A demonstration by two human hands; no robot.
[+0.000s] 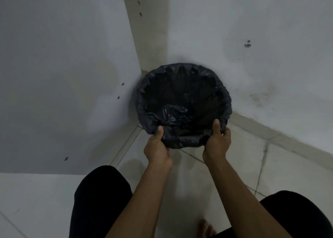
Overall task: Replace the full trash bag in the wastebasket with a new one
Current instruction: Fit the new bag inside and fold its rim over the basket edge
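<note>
A round wastebasket stands in the corner of the room, lined with a black trash bag [182, 100] whose edge is folded over the whole rim, so the basket itself is hidden. The bag's inside looks dark and hollow, with crumpled plastic at the near side. My left hand [158, 146] grips the folded bag edge at the near left of the rim, thumb on top. My right hand [218, 140] grips the bag edge at the near right of the rim, thumb pressed over the fold.
Grey walls meet behind the basket, with a pale vertical strip [149, 30] in the corner and a baseboard [270, 131] running right. The floor [225, 169] is light tile. My knees in black clothing [100, 198] and a bare foot [205, 228] are below.
</note>
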